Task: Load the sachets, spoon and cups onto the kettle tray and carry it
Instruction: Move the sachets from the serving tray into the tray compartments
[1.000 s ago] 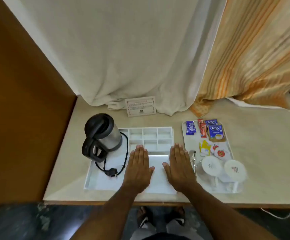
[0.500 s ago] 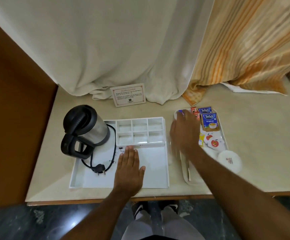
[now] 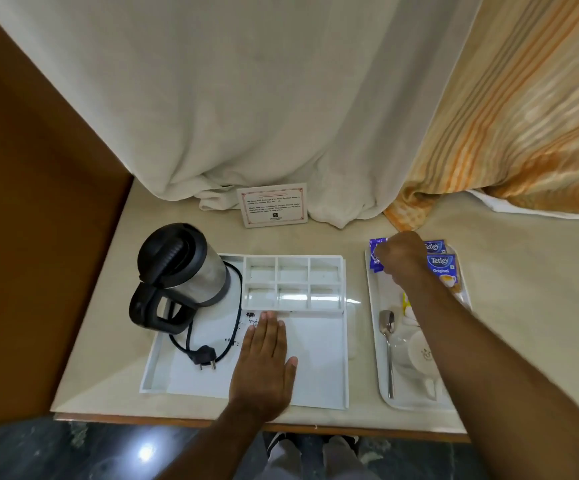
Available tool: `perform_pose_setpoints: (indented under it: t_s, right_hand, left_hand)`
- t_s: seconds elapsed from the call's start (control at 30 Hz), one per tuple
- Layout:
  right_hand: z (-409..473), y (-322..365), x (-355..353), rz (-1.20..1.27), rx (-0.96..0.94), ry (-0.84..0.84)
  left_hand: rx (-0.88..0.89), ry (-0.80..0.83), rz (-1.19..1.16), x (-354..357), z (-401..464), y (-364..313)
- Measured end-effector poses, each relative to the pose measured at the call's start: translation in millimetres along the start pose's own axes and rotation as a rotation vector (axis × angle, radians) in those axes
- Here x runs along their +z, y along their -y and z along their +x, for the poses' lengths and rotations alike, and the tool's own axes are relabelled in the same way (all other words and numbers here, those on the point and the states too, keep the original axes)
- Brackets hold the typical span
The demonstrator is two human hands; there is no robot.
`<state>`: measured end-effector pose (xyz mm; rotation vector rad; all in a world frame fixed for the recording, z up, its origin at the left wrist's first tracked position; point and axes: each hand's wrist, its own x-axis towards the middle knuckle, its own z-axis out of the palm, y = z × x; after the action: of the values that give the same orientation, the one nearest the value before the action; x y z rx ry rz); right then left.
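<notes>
Beige stone counter (image 3: 177, 386) runs under a cream curtain (image 3: 246, 98) and a striped orange curtain (image 3: 523, 133), with a brown wall panel (image 3: 38, 237) at 9 o'clock and dark floor below the front edge. Kettle tray (image 3: 315, 372), white, lies at centre; its six compartments (image 3: 293, 284) at 12 o'clock hold nothing, and its flat bay is bare apart from the cord and plug (image 3: 205, 358). Kettle (image 3: 180, 271) sits tilted at the tray's 10 o'clock corner. Left hand (image 3: 263, 368) lies flat, fingers extended, palm down on the flat bay, probably to pin the tray while loading proceeds. Side tray (image 3: 372, 306) stands just beside the kettle tray at 3 o'clock and carries all supplies. Right hand (image 3: 402, 258) is at its far end, fingers curled onto the purple sachets (image 3: 375, 254), which appear pinched; whether they are lifted clear cannot be told. Tea sachets (image 3: 442, 268) lie just right of that hand. Spoon (image 3: 387, 341) lies lengthwise, bowl toward 12 o'clock. Cups (image 3: 419, 355) stand at the near end, partly hidden by the forearm. A printed card (image 3: 273, 205) stands against the curtain at 12 o'clock. Nothing is loaded yet; the sachets are judged the first transfer, into the compartments.
</notes>
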<state>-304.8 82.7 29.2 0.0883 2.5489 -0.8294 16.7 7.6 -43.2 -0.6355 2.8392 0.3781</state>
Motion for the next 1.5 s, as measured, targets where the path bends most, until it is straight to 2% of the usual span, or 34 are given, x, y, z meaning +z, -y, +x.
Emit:
perform_pose_setpoints:
  t_s: [0.07, 0.13, 0.17, 0.23, 0.33, 0.43, 0.6, 0.67, 0.77, 0.87, 1.0, 1.03, 1.1, 1.17, 1.2, 1.27, 1.33, 1.5]
  right_hand:
    - [-17, 8, 2, 0.244, -0.153, -0.034]
    - [-48, 23, 15, 0.461, -0.27, 0.051]
    - [-65, 32, 25, 0.495, -0.316, 0.124]
    - [-93, 48, 51, 0.402, -0.433, 0.24]
    - [-117, 61, 85, 0.154, -0.618, 0.281]
    - [-123, 65, 103, -0.091, -0.744, 0.209]
    - [-119, 59, 111, -0.271, -0.928, 0.079]
    - [-122, 57, 111, -0.279, -0.915, 0.091]
    - [-126, 51, 104, -0.154, -0.853, 0.049]
    - [-114, 42, 75, -0.022, -0.789, -0.124]
    - [-62, 13, 7, 0.115, -0.519, -0.348]
    - [-46, 3, -10, 0.059, -0.464, -0.351]
    - [-18, -15, -37, -0.289, -0.425, -0.237]
    - [4, -26, -51, -0.703, -0.497, -0.056]
    - [13, -29, -53, -0.823, -0.545, 0.02]
    - [27, -32, -55, -0.87, -0.594, 0.121]
    - [35, -33, -54, -0.795, -0.617, 0.144]
    - [39, -33, -55, -0.742, -0.697, -0.029]
  left_hand:
    - [0.0, 0.003, -0.001, -1, 1, -1]
    - [0.004, -0.008, -0.011, -3, 1, -2]
    - [0.009, -0.014, -0.012, -4, 1, -2]
    - [0.014, -0.013, -0.01, -5, 1, -1]
    - [0.012, -0.006, -0.024, -6, 1, -2]
    - [0.01, 0.003, -0.017, -7, 2, -3]
    - [0.02, -0.012, -0.012, -5, 2, 0]
    - [0.014, -0.016, 0.001, -4, 2, -1]
    - [0.008, -0.03, 0.007, -3, 3, 0]
    - [0.021, -0.05, 0.033, 0, 3, 1]
    - [0.02, -0.038, 0.039, 3, 4, 2]
    - [0.017, -0.037, 0.039, 3, 3, 2]
    - [0.019, -0.034, 0.033, 1, 3, 2]
    - [0.025, -0.034, 0.026, 0, 2, 2]
    - [0.023, -0.037, 0.025, -1, 2, 1]
    - [0.018, -0.042, 0.026, -2, 2, 0]
    - [0.016, -0.042, 0.025, -2, 2, -1]
    - [0.017, -0.05, 0.02, -5, 2, -1]
